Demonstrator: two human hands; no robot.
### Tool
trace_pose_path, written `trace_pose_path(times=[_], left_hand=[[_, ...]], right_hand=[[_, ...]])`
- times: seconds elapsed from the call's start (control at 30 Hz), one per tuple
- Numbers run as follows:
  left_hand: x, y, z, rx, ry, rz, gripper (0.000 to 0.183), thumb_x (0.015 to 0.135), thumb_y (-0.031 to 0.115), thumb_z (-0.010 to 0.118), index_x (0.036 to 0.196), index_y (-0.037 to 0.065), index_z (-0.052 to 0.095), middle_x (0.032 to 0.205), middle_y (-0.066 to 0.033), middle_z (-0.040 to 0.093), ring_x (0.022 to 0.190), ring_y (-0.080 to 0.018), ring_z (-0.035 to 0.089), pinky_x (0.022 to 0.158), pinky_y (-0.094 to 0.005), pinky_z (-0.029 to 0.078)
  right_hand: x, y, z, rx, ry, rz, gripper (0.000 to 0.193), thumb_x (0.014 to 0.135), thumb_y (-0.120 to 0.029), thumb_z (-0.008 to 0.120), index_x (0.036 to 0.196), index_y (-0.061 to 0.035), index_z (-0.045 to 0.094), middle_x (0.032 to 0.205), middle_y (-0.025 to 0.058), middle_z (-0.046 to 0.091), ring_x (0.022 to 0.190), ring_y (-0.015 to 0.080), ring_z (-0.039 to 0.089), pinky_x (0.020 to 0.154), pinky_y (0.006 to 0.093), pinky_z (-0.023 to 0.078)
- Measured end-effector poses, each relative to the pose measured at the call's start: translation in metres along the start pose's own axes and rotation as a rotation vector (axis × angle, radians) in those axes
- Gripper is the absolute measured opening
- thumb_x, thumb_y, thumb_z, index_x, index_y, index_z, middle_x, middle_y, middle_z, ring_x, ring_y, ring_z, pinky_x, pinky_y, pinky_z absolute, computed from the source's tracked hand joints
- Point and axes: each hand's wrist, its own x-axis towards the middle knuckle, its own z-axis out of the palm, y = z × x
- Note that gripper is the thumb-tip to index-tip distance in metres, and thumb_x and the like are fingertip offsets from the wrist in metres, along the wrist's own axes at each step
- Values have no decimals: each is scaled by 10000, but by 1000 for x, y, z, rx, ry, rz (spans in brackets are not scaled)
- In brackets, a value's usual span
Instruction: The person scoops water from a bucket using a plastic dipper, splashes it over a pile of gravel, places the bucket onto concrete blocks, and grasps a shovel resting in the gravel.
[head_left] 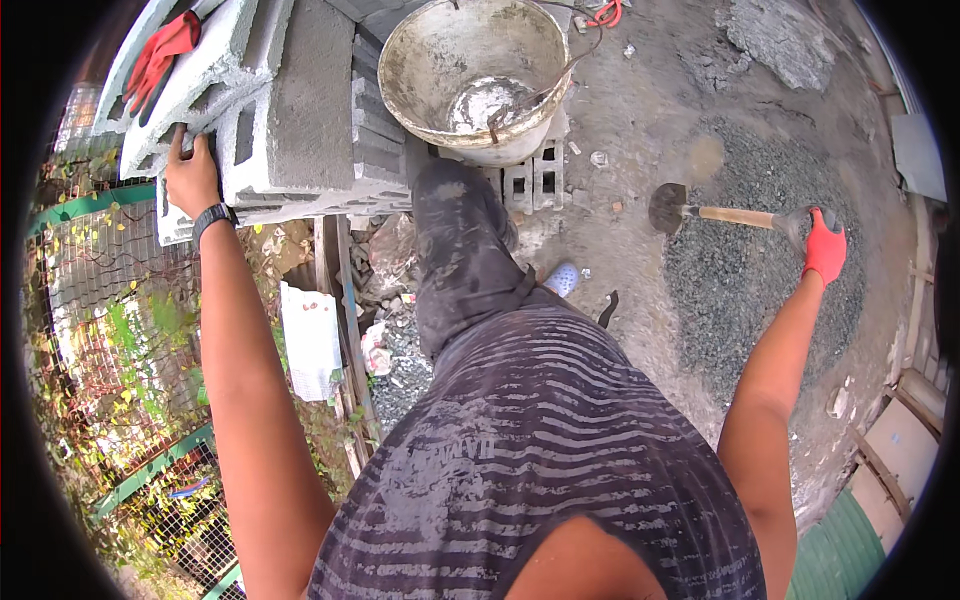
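My right hand (826, 248), in a red glove, is closed around the grey grip of a shovel (738, 216). The shovel has a short wooden shaft and a dark, rounded blade (668, 208), held by the edge of a spread heap of grey gravel (762, 290). My bare left hand (192, 180), a watch on its wrist, rests against a stack of grey hollow concrete blocks (310, 110). Its visible fingers are apart on the block's edge; the others are partly hidden. Atop the stack lies another red glove (165, 55).
A large cement-stained bucket (475, 75) stands ahead, with a hooked metal tool inside and a hollow block (535, 180) beside it. A wire fence with plants (130, 340) runs along the left. Broken concrete (780, 40) lies far right; rubble (390, 260) lies below the stack.
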Motion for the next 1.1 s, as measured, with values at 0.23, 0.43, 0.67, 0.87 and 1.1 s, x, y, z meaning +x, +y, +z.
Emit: trace_pose_path(times=[0.23, 0.43, 0.67, 0.87, 1.1], left_hand=[[-1, 1, -1, -2, -29, -15, 495, 835, 445, 680, 1321, 350, 690, 1034, -93, 775, 971, -322, 722, 918, -436, 525], [0, 1, -1, -43, -16, -12, 483, 837, 436, 685, 1312, 351, 697, 1043, -100, 773, 979, -322, 721, 918, -437, 526], [0, 0, -5, -73, -9, -32, 464, 841, 422, 684, 1300, 354, 706, 1027, -110, 773, 970, -316, 723, 915, -429, 529], [-2, 2, -2, -83, 4, -34, 461, 839, 420, 680, 1294, 354, 709, 1007, -110, 773, 939, -314, 726, 903, -426, 532], [0, -2, 2, -76, -7, -30, 456, 838, 425, 687, 1287, 348, 716, 997, -101, 778, 947, -309, 728, 895, -425, 534]], right_hand=[[-6, -4, 0, 16, 25, -31, 671, 778, -612, 693, 1243, -129, 710, 1295, 168, 679, 1216, 360, 621, 1024, 465, 471], [2, 1, 4, -2, -13, -56, 711, 773, -626, 685, 1267, -115, 698, 1312, 171, 669, 1233, 361, 611, 1038, 470, 462], [-6, 0, 5, 29, 32, -73, 675, 787, -611, 679, 1239, -111, 713, 1282, 178, 680, 1215, 368, 616, 1026, 461, 465], [-6, 5, 3, 17, 4, -63, 654, 787, -605, 685, 1241, -136, 716, 1290, 168, 680, 1218, 361, 617, 1022, 460, 468], [-16, 1, -3, -8, 15, -4, 688, 781, -621, 694, 1287, -155, 695, 1327, 135, 672, 1240, 338, 617, 1044, 452, 461]])
